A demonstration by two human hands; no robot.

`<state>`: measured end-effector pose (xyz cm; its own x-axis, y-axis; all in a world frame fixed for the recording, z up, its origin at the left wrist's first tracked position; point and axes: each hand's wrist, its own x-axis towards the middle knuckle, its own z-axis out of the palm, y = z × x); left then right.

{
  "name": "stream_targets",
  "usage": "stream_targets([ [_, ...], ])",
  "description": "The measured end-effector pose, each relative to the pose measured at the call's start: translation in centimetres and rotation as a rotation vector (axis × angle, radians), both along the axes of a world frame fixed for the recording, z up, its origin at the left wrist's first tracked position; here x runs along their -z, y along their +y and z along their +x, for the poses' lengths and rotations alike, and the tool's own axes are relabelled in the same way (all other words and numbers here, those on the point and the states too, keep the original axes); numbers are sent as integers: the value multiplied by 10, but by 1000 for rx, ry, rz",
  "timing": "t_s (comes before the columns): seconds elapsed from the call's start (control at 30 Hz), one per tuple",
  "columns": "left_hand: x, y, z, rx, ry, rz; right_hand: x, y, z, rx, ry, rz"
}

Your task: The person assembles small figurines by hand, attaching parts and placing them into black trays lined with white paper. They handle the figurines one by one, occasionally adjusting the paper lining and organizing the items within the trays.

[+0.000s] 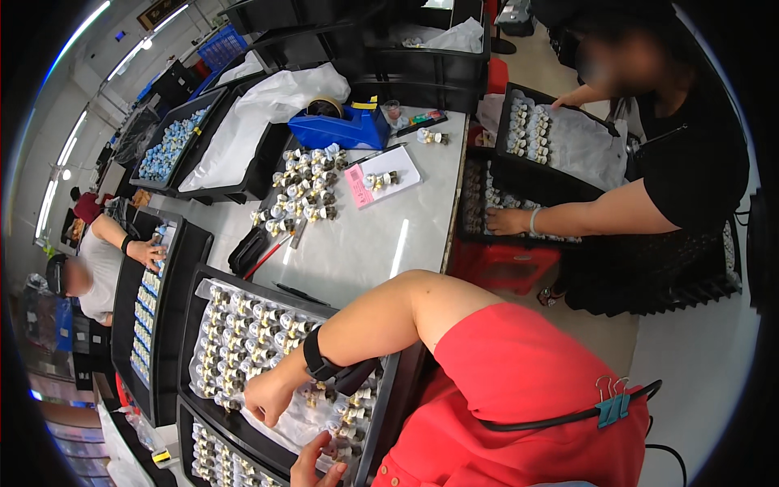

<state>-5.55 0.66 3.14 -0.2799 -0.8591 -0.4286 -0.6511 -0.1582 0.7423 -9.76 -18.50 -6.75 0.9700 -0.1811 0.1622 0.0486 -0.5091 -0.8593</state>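
Observation:
A black tray (188, 345) in front of me holds rows of small white-and-gold figurines (243, 329), laid on a translucent plastic sheet (296, 438). Over the tray, my right hand (272, 398), with a black band on its wrist, has its fingers curled together near the sheet's bare patch. What those fingers hold, if anything, is hidden. My left hand (319, 464) comes in at the lower edge beside the near figurines, thumb and finger apart, nothing visible between them; the rest of it is cut off.
On the grey table (381, 243) stand loose figurines (304, 191), a blue tape dispenser (341, 130), a notepad (398, 174) and a red pen (266, 258). Another filled tray (154, 316) lies left, by a co-worker (101, 268). Another person (690, 170) handles crates at right above a red stool (507, 268).

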Motion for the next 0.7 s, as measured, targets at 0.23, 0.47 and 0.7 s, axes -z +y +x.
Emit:
stream_targets([
  [0.23, 1, 1, 0, 19, -2, -41, 0, 2, 2, -17, 37, -28],
  [0.47, 1, -1, 0, 0, -2, -5, 1, 2, 2, -24, 19, -39],
  [0.7, 4, 0, 2, -23, 4, 20, 2, 2, 3, -39, 10, -52],
])
